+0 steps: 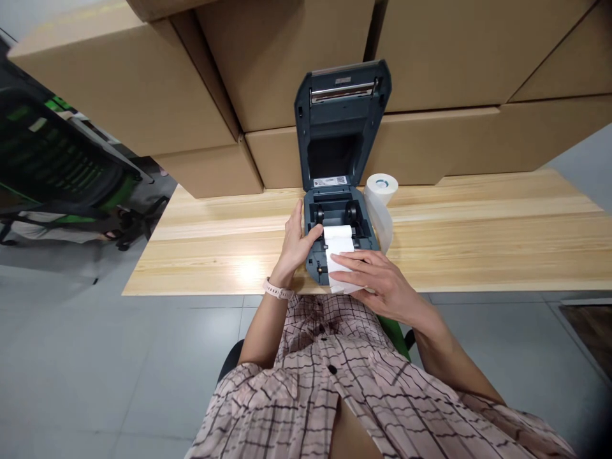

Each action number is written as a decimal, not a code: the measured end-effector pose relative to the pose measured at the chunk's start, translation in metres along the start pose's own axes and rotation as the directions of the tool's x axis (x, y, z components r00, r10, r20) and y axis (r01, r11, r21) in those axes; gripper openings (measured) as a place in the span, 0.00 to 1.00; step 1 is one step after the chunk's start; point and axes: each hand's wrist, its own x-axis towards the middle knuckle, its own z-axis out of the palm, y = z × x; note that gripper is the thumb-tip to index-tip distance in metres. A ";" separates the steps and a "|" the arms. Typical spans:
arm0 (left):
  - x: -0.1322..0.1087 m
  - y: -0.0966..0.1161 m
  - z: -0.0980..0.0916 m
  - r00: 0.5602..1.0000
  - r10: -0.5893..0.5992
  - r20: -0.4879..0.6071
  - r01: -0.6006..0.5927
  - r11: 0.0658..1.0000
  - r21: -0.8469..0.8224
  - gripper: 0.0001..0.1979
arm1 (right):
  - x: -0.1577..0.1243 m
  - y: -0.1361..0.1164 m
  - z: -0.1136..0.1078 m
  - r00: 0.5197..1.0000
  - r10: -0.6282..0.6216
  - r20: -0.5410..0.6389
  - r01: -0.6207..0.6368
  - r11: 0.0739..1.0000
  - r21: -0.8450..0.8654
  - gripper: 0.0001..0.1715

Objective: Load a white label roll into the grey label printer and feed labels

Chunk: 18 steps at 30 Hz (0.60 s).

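My left grip (293, 241) is spread astride the open label printer (343, 190); my right grip (386, 280) fans over the paper strip (338, 245), pinching or not, I can't tell! White roll (381, 187) beyond it.

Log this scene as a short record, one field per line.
Device: dark grey printer on a wooden table
Lid: raised, open
Inside: small white roll, with a paper strip leading toward the person
Left hand: at the printer's left side, thumb by the small roll
Right hand: fingers over the strip; grip unclear
Beside printer: larger white roll, right, tail hanging loose
Background: cardboard boxes
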 end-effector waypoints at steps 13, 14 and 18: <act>0.005 0.011 0.001 0.999 0.006 0.053 -0.002 0.997 -0.078 0.45 | 0.000 0.001 0.001 0.999 0.008 -0.032 -0.006 0.998 0.056 0.17; 0.005 0.011 0.001 0.999 -0.001 0.051 0.005 0.997 -0.077 0.45 | 0.000 0.002 0.001 0.999 0.005 -0.032 -0.003 0.998 0.057 0.17; -0.006 0.018 0.001 0.997 -0.075 0.002 0.075 0.996 -0.037 0.46 | -0.001 0.003 0.004 1.000 0.015 -0.022 -0.014 0.998 0.063 0.16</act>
